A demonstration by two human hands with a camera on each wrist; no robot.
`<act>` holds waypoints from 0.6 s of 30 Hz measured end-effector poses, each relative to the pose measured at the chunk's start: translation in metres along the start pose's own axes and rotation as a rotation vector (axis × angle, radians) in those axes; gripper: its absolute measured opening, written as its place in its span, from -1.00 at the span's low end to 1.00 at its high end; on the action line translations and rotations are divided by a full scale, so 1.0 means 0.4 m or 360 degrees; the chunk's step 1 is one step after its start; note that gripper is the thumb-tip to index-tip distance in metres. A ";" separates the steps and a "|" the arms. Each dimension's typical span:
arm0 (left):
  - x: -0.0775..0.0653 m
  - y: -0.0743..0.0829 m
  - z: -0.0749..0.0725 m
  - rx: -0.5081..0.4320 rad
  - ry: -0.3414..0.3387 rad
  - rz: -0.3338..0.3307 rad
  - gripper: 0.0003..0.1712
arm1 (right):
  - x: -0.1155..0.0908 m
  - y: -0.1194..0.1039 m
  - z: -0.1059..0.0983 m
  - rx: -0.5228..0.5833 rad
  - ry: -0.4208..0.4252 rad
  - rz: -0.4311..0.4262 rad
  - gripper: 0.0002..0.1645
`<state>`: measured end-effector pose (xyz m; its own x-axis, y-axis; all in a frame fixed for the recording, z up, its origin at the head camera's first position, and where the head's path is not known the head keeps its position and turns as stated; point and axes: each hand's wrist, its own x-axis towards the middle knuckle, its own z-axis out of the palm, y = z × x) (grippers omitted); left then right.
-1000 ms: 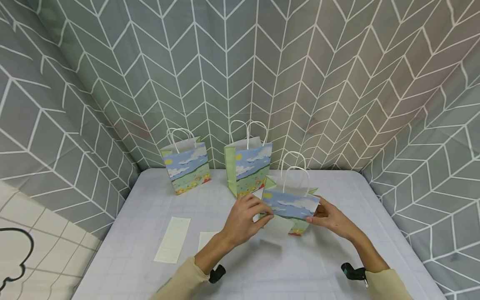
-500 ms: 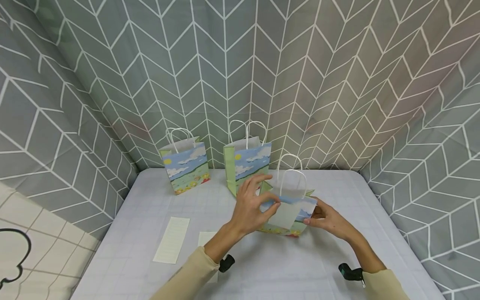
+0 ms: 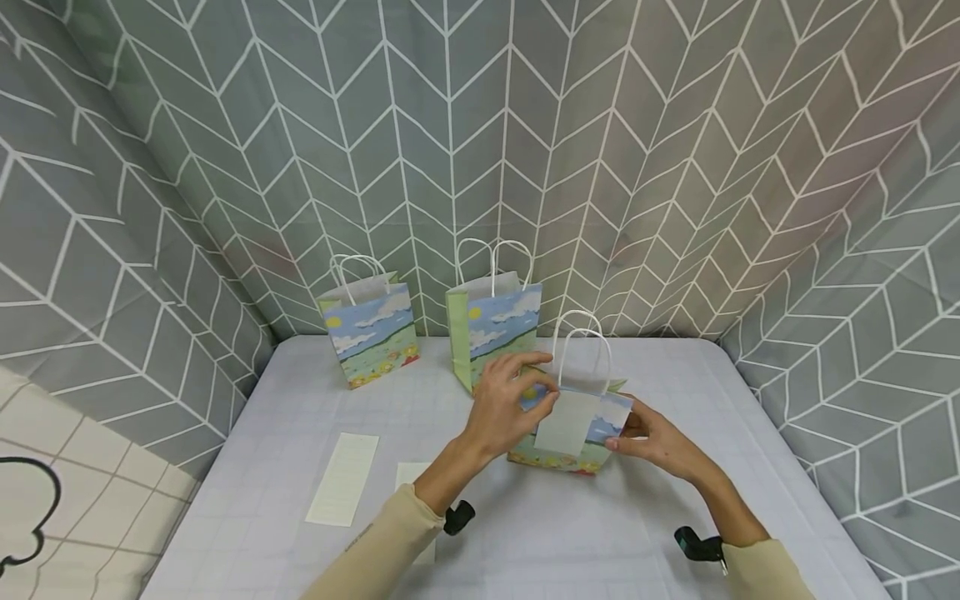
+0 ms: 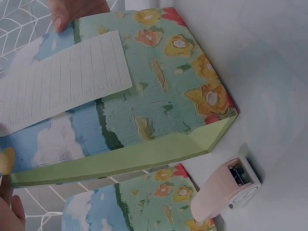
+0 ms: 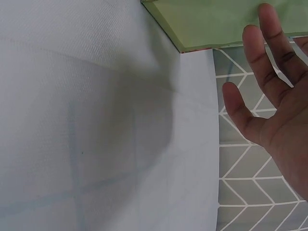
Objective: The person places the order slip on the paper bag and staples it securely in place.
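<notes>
A small paper gift bag (image 3: pixel 551 460) with white handles and a painted sky-and-flowers print stands at the table's right middle. Against its front lies a lined white paper slip with small checkboxes (image 3: pixel 564 425), slightly tilted in the left wrist view (image 4: pixel 67 82). My left hand (image 3: pixel 504 408) pinches the slip's upper left corner between thumb and index finger, its other fingers raised. My right hand (image 3: pixel 658 435) holds the bag's right side, thumb on the front panel; in the right wrist view several fingers (image 5: pixel 269 53) reach along the green side panel (image 5: pixel 216 24).
Two matching bags, one at left (image 3: pixel 375 337) and one at centre (image 3: pixel 502 321), stand along the back. Two more paper slips (image 3: pixel 343 479) lie front left, one partly under my left forearm. A small pink-and-white device (image 4: pixel 226 187) sits by the bag behind.
My left hand has brought the slip from low beside the bag up and across onto its front. The held bag has shifted slightly left; the right hand keeps its hold.
</notes>
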<state>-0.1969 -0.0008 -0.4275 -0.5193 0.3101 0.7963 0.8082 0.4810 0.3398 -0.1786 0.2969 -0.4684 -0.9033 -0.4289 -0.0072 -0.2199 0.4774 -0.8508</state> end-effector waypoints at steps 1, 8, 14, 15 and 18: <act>0.000 0.000 0.001 -0.0004 0.0000 -0.0005 -0.95 | 0.000 0.001 0.000 -0.0010 0.0004 -0.0003 -0.13; -0.003 -0.001 0.005 -0.0038 0.0023 -0.0036 -0.91 | -0.001 0.002 0.003 -0.0014 0.0015 -0.0012 -0.11; -0.003 -0.003 0.012 -0.0113 0.0075 -0.0065 -0.90 | 0.000 0.005 0.006 -0.0022 0.0029 -0.0029 -0.14; -0.003 -0.003 0.014 -0.0124 0.0085 -0.0071 -0.90 | 0.001 0.007 0.006 -0.0027 0.0032 -0.0036 -0.14; -0.006 -0.006 0.021 -0.0148 0.0112 -0.0089 -0.91 | 0.003 0.006 0.008 -0.0031 0.0044 -0.0042 -0.14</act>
<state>-0.2001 0.0043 -0.4345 -0.5462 0.2253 0.8068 0.8025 0.4169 0.4268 -0.1789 0.2951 -0.4722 -0.9069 -0.4202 0.0296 -0.2503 0.4811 -0.8402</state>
